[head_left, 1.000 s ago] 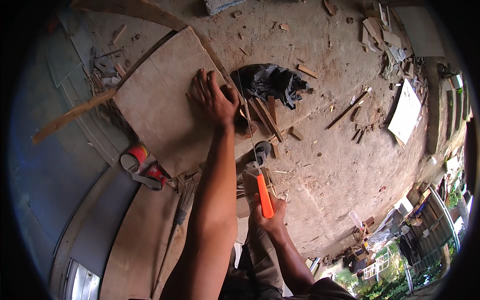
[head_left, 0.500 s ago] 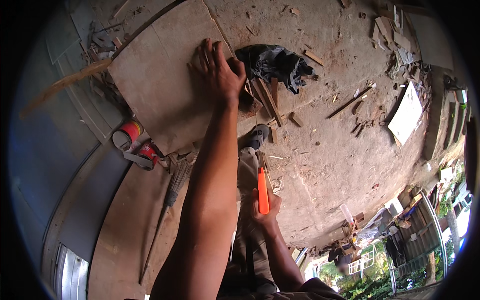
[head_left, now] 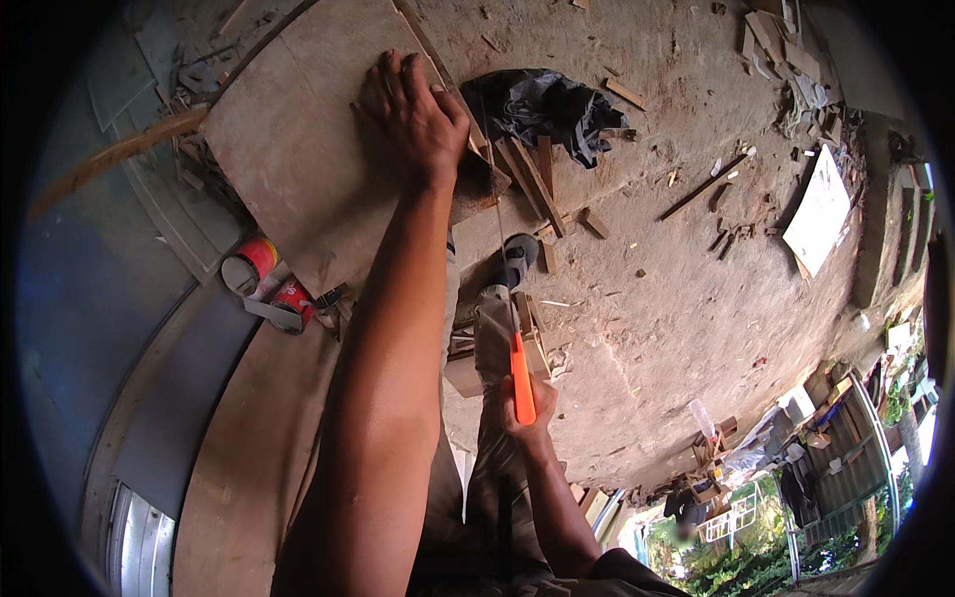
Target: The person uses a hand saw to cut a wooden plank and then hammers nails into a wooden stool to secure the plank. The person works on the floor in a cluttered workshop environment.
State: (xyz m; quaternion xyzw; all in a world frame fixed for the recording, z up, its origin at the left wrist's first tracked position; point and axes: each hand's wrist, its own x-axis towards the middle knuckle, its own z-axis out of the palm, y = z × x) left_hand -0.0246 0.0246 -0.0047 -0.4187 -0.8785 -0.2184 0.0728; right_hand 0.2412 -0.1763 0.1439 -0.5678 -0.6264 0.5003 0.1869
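Note:
My left hand [head_left: 418, 119] lies flat with its fingers spread on a large brown wooden board [head_left: 298, 129], close to its right edge. Lower down, my right hand [head_left: 537, 410] is wrapped round the orange handle of a handsaw [head_left: 521, 373]. The saw's thin blade, seen nearly edge-on, runs up from the handle past my shoe [head_left: 517, 257] toward the board's near right corner. Whether its teeth touch the wood I cannot make out.
A crumpled black plastic bag [head_left: 542, 107] and several wood strips [head_left: 532, 184] lie right of the board. Two red cans [head_left: 290, 303] stand at its lower left. A white sheet [head_left: 819, 214] lies far right, near scattered scraps. A wooden stick [head_left: 119, 159] juts out at left.
The view has shifted slightly, and the board and left hand appear a little higher and further left. Both hands keep their places, the left on the board, the right round the saw handle.

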